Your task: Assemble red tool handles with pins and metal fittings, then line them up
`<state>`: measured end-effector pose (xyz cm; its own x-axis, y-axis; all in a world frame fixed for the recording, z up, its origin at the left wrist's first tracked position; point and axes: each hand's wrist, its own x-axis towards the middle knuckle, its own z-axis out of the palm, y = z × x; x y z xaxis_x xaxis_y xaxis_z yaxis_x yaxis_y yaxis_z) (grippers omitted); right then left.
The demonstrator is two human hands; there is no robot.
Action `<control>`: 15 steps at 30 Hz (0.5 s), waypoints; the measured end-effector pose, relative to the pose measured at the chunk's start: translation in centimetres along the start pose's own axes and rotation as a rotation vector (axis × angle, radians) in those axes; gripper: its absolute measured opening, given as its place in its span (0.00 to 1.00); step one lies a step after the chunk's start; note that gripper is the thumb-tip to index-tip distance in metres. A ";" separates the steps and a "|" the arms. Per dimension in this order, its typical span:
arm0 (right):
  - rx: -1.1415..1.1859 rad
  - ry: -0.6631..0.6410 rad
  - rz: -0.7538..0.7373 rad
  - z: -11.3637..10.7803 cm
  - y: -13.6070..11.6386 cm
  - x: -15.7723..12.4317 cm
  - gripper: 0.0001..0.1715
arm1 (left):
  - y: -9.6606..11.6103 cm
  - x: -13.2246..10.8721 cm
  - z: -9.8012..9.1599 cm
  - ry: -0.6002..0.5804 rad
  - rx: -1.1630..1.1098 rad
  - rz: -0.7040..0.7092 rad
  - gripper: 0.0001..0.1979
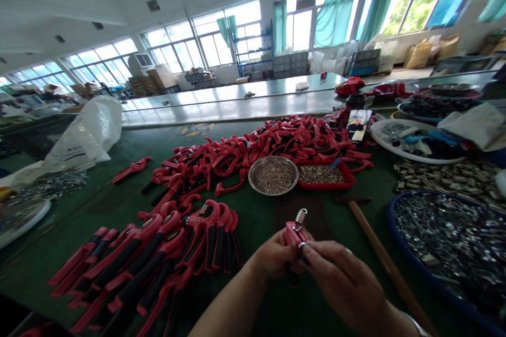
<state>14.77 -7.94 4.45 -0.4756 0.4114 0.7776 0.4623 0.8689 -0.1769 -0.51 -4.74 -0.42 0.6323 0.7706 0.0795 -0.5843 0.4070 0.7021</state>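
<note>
My left hand is closed around a red hand grip strengthener part with a coil spring standing out of its top. From the other side my right hand pinches the same part, thumb and fingers pressed on its near end by a small shiny piece; my fingers partly hide this spot. To the left lie several assembled red and black hand grips in a row, some with springs showing. Just beyond my hands stand a round metal bowl of small metal pieces and a red tray of metal pins.
A hammer lies right of my hands. A blue-rimmed basin of shiny metal parts is further right. Red handles are heaped behind the bowl, with a phone propped beside them. A plastic bag stands at left.
</note>
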 end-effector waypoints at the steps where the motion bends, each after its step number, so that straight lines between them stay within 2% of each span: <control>1: 0.007 0.019 0.026 0.1 0.2 -0.2 0.22 | -0.2 0.0 0.0 0.019 0.001 -0.026 0.22; 4: -0.004 0.058 0.135 0.5 1.2 -0.6 0.16 | -0.7 0.2 0.4 0.170 0.050 -0.018 0.23; 6: -0.018 0.062 0.277 0.8 2.0 -0.9 0.07 | -0.8 0.7 0.9 0.316 0.146 0.024 0.22; 7: -0.021 0.046 0.367 0.9 2.4 -0.9 0.06 | -0.8 1.0 1.3 0.390 0.202 0.039 0.21; 11: 0.076 -0.146 0.684 1.1 3.6 -1.1 0.18 | -0.5 2.1 2.6 0.592 0.406 0.103 0.22; 13: 0.123 -0.220 0.742 1.3 3.7 -1.4 0.22 | -0.6 2.3 2.8 0.618 0.407 0.084 0.24; 15: 0.119 -0.229 0.737 1.5 3.6 -1.7 0.23 | -1.0 2.3 2.7 0.617 0.336 -0.001 0.27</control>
<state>16.12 -5.09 1.60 -0.2253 0.9291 0.2932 0.6418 0.3679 -0.6728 2.87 -4.71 0.96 0.1706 0.9483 -0.2677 -0.3317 0.3111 0.8906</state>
